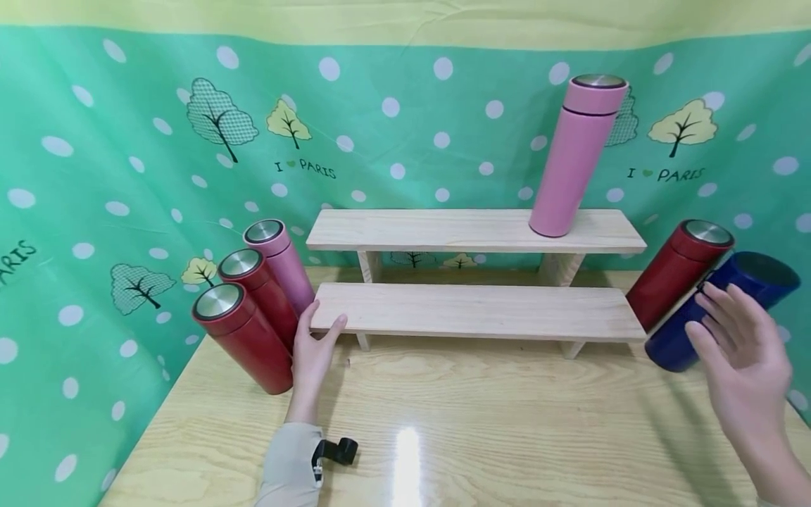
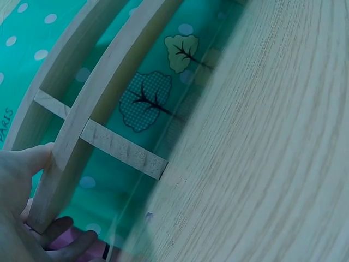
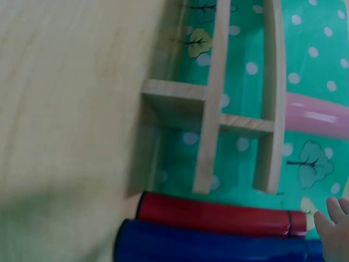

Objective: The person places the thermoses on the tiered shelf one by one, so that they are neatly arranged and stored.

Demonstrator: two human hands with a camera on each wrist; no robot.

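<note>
My left hand [image 1: 315,348] grips the left end of the lower board of a two-step wooden shelf [image 1: 475,310]. In the left wrist view its thumb lies on the board's face, with fingers curled around the end. My right hand [image 1: 747,352] is raised at the right, fingers spread and holding nothing. It overlaps a blue thermos flask [image 1: 681,338] in the head view. Behind that flask stands a dark red flask [image 1: 671,271]. A pink flask [image 1: 578,155] stands upright on the upper board's right part.
Left of the shelf, two red flasks [image 1: 243,338] and another pink flask [image 1: 285,264] stand in a row on the wooden table [image 1: 507,422]. A green dotted cloth [image 1: 405,141] hangs behind. A black wrist camera [image 1: 338,451] sits on my left sleeve.
</note>
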